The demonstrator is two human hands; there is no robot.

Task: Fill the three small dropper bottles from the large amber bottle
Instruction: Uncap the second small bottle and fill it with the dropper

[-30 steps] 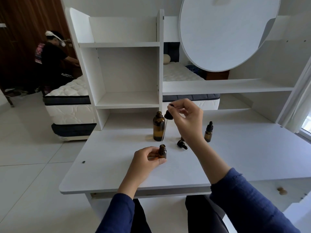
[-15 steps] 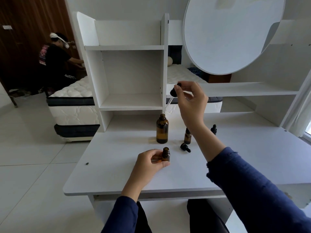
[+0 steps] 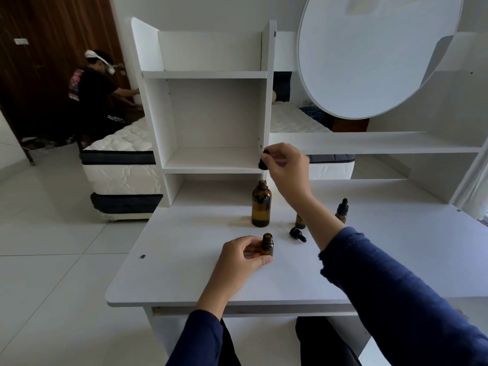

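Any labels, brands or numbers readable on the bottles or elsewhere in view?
No text is legible.
Large amber bottle: no label shows.
Small dropper bottle in the left hand: no label shows.
Door plate: too small to read.
Pink print on the far person's shirt: blurred.

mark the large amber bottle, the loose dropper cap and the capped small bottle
large amber bottle (image 3: 261,207), head view, on its body
loose dropper cap (image 3: 297,234), head view, on its collar
capped small bottle (image 3: 342,210), head view, on its cap

Navy blue long sleeves: left sleeve (image 3: 196,339), right sleeve (image 3: 396,294). Rough, slightly frayed edge on right cuff (image 3: 324,256). Hands bare: left hand (image 3: 237,262), right hand (image 3: 289,170). Dark trousers (image 3: 319,344) at lap.
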